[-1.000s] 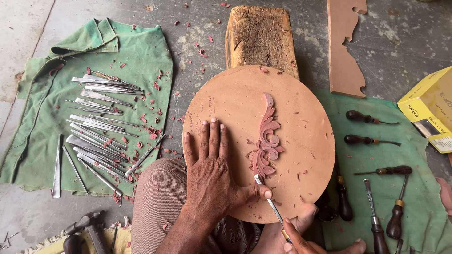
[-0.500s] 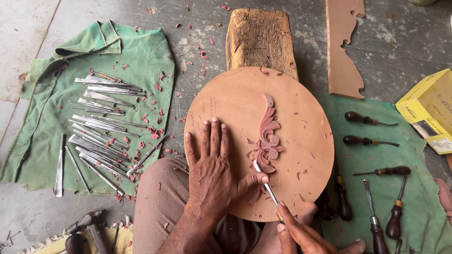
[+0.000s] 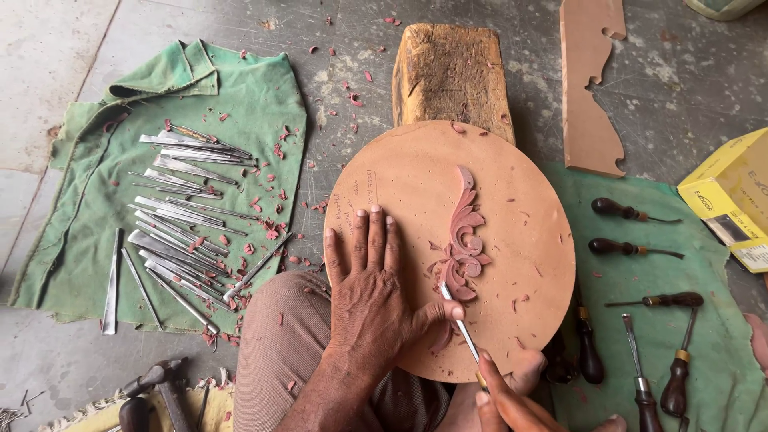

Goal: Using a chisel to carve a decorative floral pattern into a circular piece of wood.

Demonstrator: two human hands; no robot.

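Observation:
A round wooden disc [image 3: 512, 200] rests on my lap and against a wooden block [image 3: 450, 74]. A reddish carved scroll ornament [image 3: 462, 240] lies along the disc's middle. My left hand [image 3: 370, 296] presses flat on the disc's left half, its thumb reaching toward the ornament's lower end. My right hand [image 3: 512, 400], low at the frame's edge, grips a thin metal chisel [image 3: 461, 330] whose tip meets the ornament's bottom, beside my left thumb.
A green cloth [image 3: 96, 200] at left carries several steel chisels [image 3: 180, 220] and red shavings. Another green cloth [image 3: 704, 336] at right holds several wooden-handled tools [image 3: 632, 212]. A yellow box [image 3: 732, 188] sits far right, a cut wooden profile [image 3: 590, 80] at top, a hammer [image 3: 152, 388] bottom left.
My right hand has nudged the chisel forward and up to the ornament's lower end. My left hand stays flat on the disc, thumb closer to the blade.

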